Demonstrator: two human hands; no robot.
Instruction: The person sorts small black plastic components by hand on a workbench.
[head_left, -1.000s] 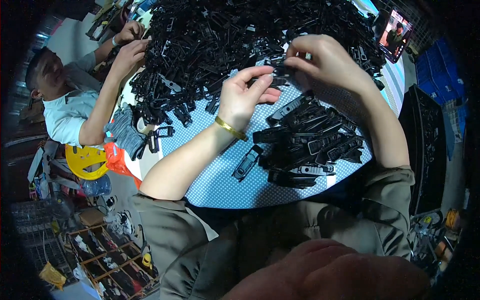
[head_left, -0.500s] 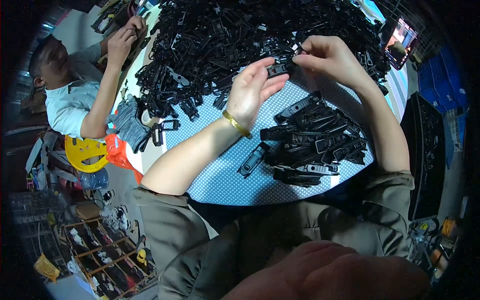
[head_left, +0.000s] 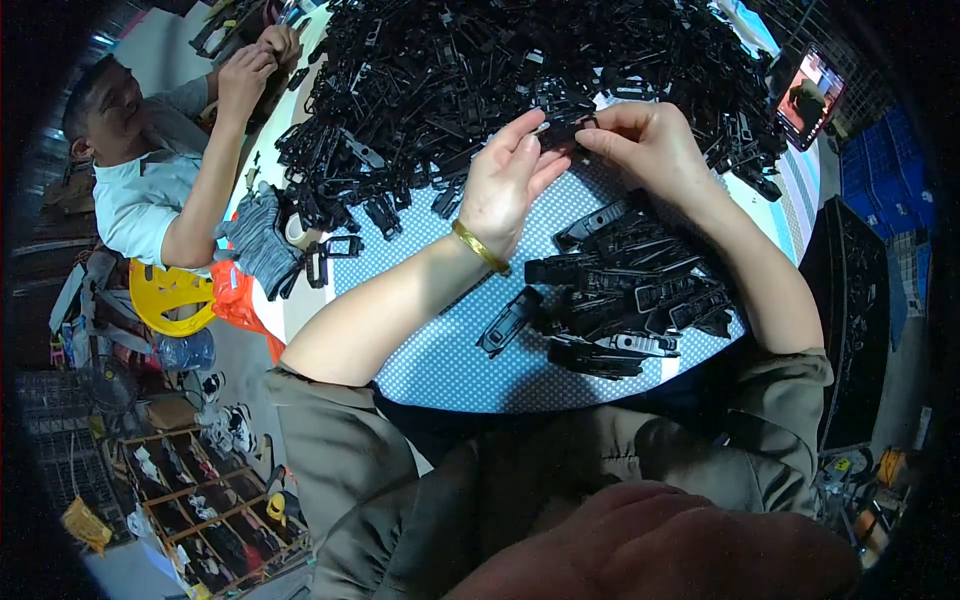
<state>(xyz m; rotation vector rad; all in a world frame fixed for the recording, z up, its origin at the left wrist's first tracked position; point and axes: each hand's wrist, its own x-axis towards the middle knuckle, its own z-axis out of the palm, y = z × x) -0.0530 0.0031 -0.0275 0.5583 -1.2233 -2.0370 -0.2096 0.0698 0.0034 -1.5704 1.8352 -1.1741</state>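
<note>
Above the near edge of the big heap of black plastic parts [head_left: 430, 90], my left hand [head_left: 500, 185] grips a black plastic part [head_left: 560, 138] between thumb and fingers. A gold bracelet [head_left: 480, 248] circles that wrist. My right hand [head_left: 655, 155] pinches the right end of the same part with thumb and forefinger; whether a separate small piece is in that pinch I cannot make out. Nearer to me, a smaller pile of long black clip-like parts [head_left: 630, 270] lies on the dotted tabletop [head_left: 430, 350], with a single clip [head_left: 508, 322] at its left side.
On the left another person [head_left: 150, 200] sits with both hands raised together. Near that person lie a grey glove [head_left: 262, 245], a roll of tape [head_left: 297, 232] and an orange bag [head_left: 235, 302]. A phone [head_left: 810, 97] stands at the far right; blue crates [head_left: 885, 175] are beyond.
My right hand has moved down and slightly left, closer to my left hand. The held part has tilted, its grey face turning out of sight.
</note>
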